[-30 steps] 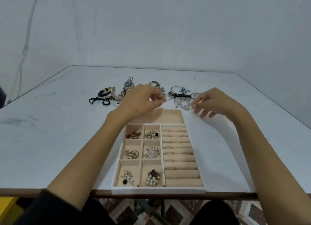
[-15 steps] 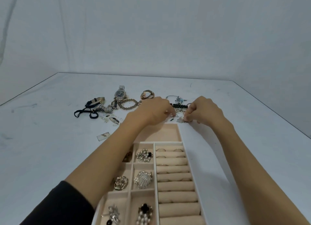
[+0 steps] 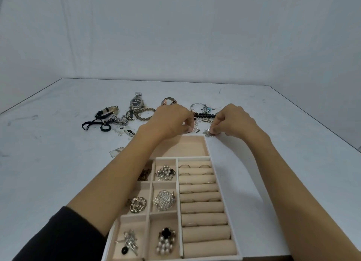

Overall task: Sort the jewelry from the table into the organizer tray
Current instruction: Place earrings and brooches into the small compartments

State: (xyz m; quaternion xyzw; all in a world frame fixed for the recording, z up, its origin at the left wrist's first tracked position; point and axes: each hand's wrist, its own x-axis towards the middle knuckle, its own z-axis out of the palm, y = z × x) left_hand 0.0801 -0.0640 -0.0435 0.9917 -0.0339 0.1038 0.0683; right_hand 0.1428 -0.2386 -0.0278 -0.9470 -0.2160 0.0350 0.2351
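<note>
The beige organizer tray (image 3: 219, 170) lies in front of me, with brooches in its small left compartments and rings in the roll slots on the right. Its long far compartment (image 3: 187, 147) holds nothing I can see. Just beyond the tray's far edge, my left hand (image 3: 170, 122) pinches a small silver piece (image 3: 193, 129). My right hand (image 3: 232, 122) pinches a silver fan-shaped earring (image 3: 208, 132) at the tray's far right corner. A pile of loose jewelry (image 3: 203, 114) lies behind both hands.
Further left on the white table lie a steel watch (image 3: 136, 101), a beaded bracelet (image 3: 144, 113), a black cord bracelet (image 3: 97, 124) and small scattered bits (image 3: 125, 132). A small plastic bag (image 3: 116, 152) lies left of the tray. The table's near edge runs under the tray.
Both hands have reached forward and down to the table just past the tray. My view has tilted closer. The right hand now pinches the fan-shaped earring.
</note>
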